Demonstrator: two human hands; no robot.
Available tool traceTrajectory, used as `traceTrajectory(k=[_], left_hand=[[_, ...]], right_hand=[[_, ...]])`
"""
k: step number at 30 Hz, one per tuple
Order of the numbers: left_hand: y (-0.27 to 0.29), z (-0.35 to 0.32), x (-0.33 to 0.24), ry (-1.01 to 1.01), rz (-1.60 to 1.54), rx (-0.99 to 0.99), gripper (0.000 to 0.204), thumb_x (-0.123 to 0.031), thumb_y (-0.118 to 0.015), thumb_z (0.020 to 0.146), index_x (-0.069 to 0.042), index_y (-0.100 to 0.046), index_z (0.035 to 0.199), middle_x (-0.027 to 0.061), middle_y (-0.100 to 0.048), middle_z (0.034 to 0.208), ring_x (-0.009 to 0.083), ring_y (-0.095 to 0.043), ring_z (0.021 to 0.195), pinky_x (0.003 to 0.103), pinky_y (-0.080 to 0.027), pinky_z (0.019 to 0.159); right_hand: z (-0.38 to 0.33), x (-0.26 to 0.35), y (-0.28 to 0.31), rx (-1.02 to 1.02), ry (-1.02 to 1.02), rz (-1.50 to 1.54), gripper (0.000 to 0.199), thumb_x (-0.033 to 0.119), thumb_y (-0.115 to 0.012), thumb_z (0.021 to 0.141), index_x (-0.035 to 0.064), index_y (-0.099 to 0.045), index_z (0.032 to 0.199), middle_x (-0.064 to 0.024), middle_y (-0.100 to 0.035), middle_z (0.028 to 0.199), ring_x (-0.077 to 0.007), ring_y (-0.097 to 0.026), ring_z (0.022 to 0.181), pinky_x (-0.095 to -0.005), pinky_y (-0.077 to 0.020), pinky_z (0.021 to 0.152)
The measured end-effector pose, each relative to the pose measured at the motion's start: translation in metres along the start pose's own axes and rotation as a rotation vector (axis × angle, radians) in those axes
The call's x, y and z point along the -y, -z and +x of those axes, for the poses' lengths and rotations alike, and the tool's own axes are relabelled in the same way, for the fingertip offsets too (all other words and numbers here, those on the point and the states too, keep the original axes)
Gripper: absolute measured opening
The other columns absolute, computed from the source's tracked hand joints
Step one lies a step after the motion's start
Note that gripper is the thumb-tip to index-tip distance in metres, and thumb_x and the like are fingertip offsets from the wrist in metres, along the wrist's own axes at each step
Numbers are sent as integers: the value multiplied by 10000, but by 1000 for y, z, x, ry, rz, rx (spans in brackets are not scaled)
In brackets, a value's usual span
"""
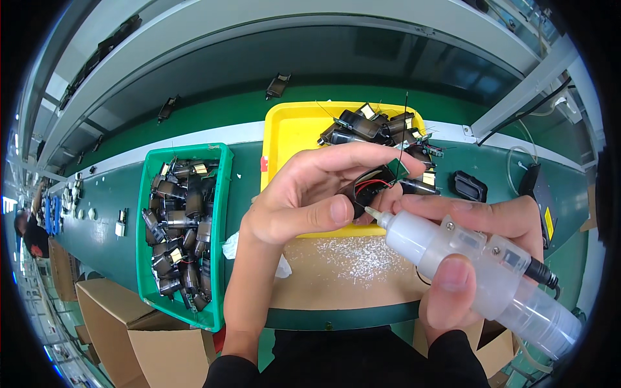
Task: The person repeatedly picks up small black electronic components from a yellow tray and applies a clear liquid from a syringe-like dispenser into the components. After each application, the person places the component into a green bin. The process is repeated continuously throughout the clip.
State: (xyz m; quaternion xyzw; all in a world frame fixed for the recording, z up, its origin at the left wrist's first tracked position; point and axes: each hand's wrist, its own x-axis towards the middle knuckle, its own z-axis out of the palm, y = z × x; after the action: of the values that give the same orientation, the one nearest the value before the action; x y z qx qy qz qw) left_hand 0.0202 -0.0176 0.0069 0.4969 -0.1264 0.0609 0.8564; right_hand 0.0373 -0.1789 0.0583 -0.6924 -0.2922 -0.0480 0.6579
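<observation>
My left hand (297,207) is closed round a small dark housing (362,191), with a green circuit board (398,169) at its upper right edge. Red wires (374,186) curve inside the housing, and a thin dark wire sticks up from it. My right hand (495,220) wraps round a thick, translucent white tool (414,238) with a narrow nozzle and a black cable plug at its side. The nozzle tip is right at the housing's lower edge, beside my left thumb; whether it touches cannot be made out. My left fingertips partly hide the housing.
Behind my hands a yellow tray (279,132) holds several dark parts. A green crate (223,213) full of similar parts stands left. White specks cover a brown board (310,265). A black plastic shell (468,186) lies right; cardboard boxes (165,352) stand below left.
</observation>
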Motion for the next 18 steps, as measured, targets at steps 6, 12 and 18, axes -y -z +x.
traceTrajectory(k=[6, 12, 18], left_hand=[[0, 2, -1, 3, 5, -8, 828, -518, -690, 658, 134, -450, 1108, 139, -569, 898, 158, -558, 797, 245, -423, 717], [2, -1, 2, -16, 4, -13, 804, -515, -689, 661, 129, -456, 1083, 117, -548, 852, 153, -528, 737, 248, -404, 659], [2, 0, 1, -27, 27, -6, 798, -523, -680, 666, 127, -459, 1073, 119, -544, 840, 153, -526, 725, 249, -405, 640]], right_hand=[[2, 4, 11, 173, 12, 55, 390, 162, -637, 757, -27, -361, 958, -267, -590, 879, -299, -606, 870, -405, -481, 818], [12, 18, 22, 393, -61, -83, 354, 75, -611, 730, -58, -376, 958, -250, -589, 916, -273, -594, 913, -362, -458, 852], [14, 24, 23, 362, -273, -28, 340, 80, -628, 699, -73, -431, 929, -233, -592, 931, -251, -589, 927, -336, -445, 865]])
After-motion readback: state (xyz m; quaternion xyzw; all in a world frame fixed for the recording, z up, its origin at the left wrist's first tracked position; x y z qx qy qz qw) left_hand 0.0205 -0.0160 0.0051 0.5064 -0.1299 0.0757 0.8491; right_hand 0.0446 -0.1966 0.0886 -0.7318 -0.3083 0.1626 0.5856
